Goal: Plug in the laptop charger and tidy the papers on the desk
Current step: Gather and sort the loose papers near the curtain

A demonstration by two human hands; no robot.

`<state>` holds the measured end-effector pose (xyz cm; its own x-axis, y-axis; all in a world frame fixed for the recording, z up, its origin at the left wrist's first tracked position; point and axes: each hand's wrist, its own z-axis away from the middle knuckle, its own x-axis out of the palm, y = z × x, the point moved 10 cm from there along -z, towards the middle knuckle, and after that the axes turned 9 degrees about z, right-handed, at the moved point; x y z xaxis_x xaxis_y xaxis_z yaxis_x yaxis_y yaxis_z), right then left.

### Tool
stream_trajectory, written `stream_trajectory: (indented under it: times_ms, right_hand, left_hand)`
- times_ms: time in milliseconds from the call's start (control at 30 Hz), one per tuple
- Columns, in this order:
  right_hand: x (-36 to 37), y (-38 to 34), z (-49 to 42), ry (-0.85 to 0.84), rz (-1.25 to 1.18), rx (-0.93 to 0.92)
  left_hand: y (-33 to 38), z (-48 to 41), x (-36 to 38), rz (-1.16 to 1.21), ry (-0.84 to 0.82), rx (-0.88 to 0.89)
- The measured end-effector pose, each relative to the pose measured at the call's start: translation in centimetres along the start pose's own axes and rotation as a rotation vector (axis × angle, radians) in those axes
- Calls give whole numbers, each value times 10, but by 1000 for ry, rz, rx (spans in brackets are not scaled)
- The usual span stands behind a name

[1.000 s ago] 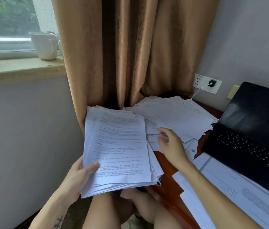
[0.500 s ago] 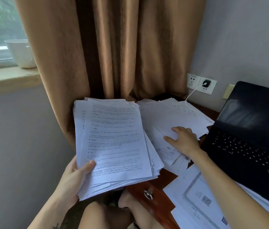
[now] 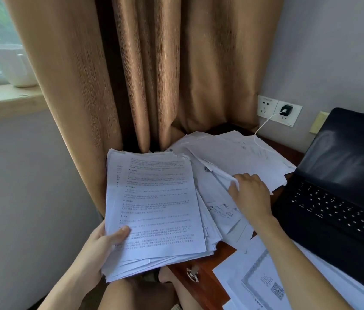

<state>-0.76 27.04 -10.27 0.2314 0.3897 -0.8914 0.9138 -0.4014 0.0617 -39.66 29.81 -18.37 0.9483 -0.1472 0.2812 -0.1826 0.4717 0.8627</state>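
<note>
My left hand (image 3: 100, 249) grips a thick stack of printed papers (image 3: 154, 206) by its lower left corner, thumb on top, held off the desk's left edge. My right hand (image 3: 251, 194) pinches the edge of a sheet in the loose pile of papers (image 3: 239, 157) spread over the desk's far corner. A black charger plug (image 3: 285, 110) sits in the wall socket (image 3: 297, 115), and its white cable (image 3: 264, 125) runs down onto the pile. The open black laptop (image 3: 344, 198) stands at the right.
More sheets, one with a bordered print and a QR code (image 3: 264, 285), lie under my right forearm by the laptop. The reddish wooden desk (image 3: 219, 253) has a drawer handle (image 3: 192, 274). Tan curtains (image 3: 154, 74) hang behind. A white mug (image 3: 13, 66) stands on the windowsill.
My right hand has moved further onto the loose pile and now pinches a sheet's edge, lifting it slightly. The held stack stays in my left hand; the view has shifted right.
</note>
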Motion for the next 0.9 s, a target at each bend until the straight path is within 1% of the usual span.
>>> stream_trajectory:
  times_ms: [67,133,200,267,367,500,600,667,767,867,900]
  right_hand:
    - [-8,3,0,91,-3,14]
    - [-17,6,1,146,-16,32]
    - [-22,11,0,163,-52,60]
    - [-26,14,0,130,-117,104]
    - [-33,8,-1,38,-343,138]
    - [-49,-23,-2,-98,-794,129]
    - [-55,-64,9,-291,-1048,118]
    - [-53,-96,24,-430,-1095,62]
    - [-49,-136,47,-567,-1085,-56]
    - [-37,-157,64,-707,-1138,-70]
    - [-34,-158,64,-726,-1170,-60]
  left_hand:
    - [-1,0,0,-4,0,-11]
    - [-2,0,0,-10,5,-11]
    - [-3,0,-1,-17,14,-9]
    - [-3,-1,-1,-34,17,-8]
    - [-2,0,-1,-59,27,7]
    - [1,4,2,-88,24,24]
    - [4,5,4,-120,9,37]
    - [5,6,5,-124,9,35]
    - [5,9,5,-137,9,38]
    - [7,12,4,-121,7,43]
    - [7,13,4,-100,2,44]
